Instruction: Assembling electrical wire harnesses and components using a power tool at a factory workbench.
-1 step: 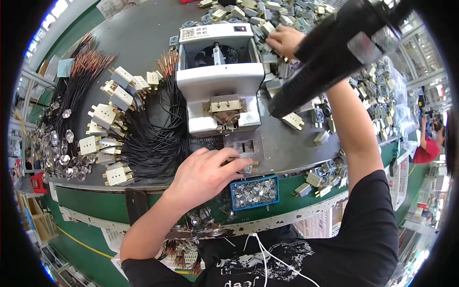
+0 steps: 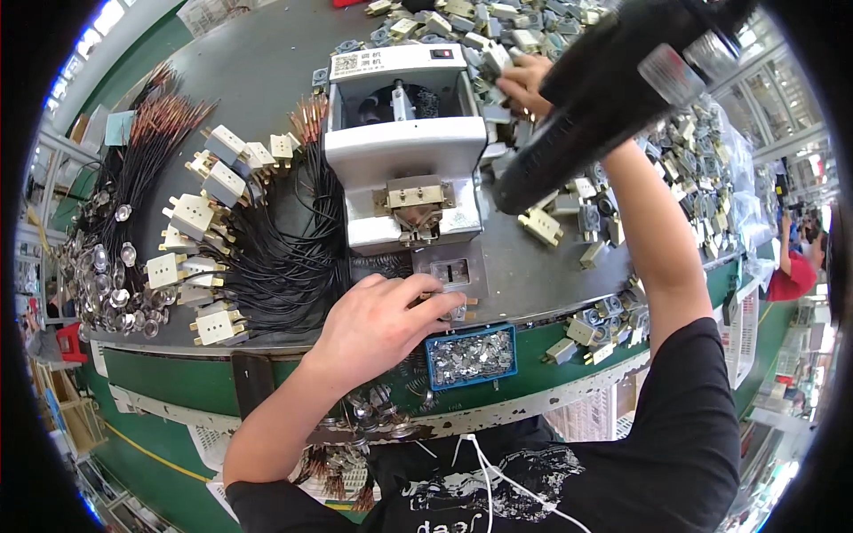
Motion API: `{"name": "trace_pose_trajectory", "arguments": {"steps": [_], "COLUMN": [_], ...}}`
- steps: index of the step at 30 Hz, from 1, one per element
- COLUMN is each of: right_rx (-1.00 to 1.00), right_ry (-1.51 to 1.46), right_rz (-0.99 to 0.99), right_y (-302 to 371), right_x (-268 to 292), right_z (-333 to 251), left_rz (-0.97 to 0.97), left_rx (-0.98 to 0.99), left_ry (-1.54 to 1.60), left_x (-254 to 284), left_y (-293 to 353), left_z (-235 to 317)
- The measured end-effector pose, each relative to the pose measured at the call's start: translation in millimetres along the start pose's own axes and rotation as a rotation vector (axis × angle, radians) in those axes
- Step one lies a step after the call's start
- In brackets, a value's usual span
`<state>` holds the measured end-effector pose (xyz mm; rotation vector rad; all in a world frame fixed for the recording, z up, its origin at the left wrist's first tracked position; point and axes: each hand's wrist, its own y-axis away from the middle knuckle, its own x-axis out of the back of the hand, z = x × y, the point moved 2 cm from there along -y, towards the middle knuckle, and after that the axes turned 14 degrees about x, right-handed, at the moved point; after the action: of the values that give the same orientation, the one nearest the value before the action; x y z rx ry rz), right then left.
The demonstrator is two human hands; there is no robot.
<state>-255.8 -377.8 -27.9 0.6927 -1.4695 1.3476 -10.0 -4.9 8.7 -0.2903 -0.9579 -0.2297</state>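
My left hand [image 2: 378, 320] rests at the table's front edge. Its thumb and forefinger close on a small grey part with brass-coloured prongs [image 2: 458, 309], mostly covered by the fingers. Just beyond it lies a flat metal plate with a rectangular slot [image 2: 451, 271], in front of a silver bench machine [image 2: 404, 151]. My right hand [image 2: 530, 82] reaches into the far heap of plug blocks [image 2: 435, 25]. Its fingers are closed on a pale plug block [image 2: 496, 59] at the heap's edge. A black cylinder [image 2: 577, 111] in the foreground hides part of that hand and wrist.
Left of the machine lie black cables [image 2: 284, 253] with cream plug heads [image 2: 193, 215] and copper ends. A blue tray [image 2: 471, 357] of small metal pieces hangs at the front edge. Plug blocks [image 2: 697, 178] cover the right side. Round metal pieces [image 2: 115, 289] sit far left.
My right hand has tilted and pulled slightly at the pale block on the heap. A cream block beside the black cylinder shows a little differently. My left hand stays put.
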Motion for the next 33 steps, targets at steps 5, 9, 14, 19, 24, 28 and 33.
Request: {"name": "trace_pose_trajectory", "arguments": {"steps": [5, 9, 14, 19, 24, 28, 33], "right_rx": [-0.121, -0.456, -0.957, -0.861, -0.720, -0.653, -0.672], "right_ry": [-0.012, -0.307, 0.728, 0.129, -0.094, -0.206, -0.186], "right_rz": [-0.380, -0.188, -0.156, -0.104, -0.162, -0.229, -0.045], "right_y": [18, 25, 147, 172, 131, 121, 126], "right_x": [65, 107, 118, 83, 77, 81, 97], "right_z": [-112, -94, 45, 34, -20, -57, -74], "left_rz": [0.001, 0.004, 0.012, 0.008, 0.003, 0.039, 0.733], "left_rx": [0.038, 0.036, 0.003, 0.012, 0.028, -0.052, 0.174], "left_ry": [0.006, -0.020, -0.016, -0.028, -0.036, -0.051, -0.064], "left_x": [1, 1, 1, -1, 0, 12, 85], "left_y": [5, 8, 3, 5, 7, 7, 22], "left_z": [-5, -7, -2, -1, -3, -3, -39]}}
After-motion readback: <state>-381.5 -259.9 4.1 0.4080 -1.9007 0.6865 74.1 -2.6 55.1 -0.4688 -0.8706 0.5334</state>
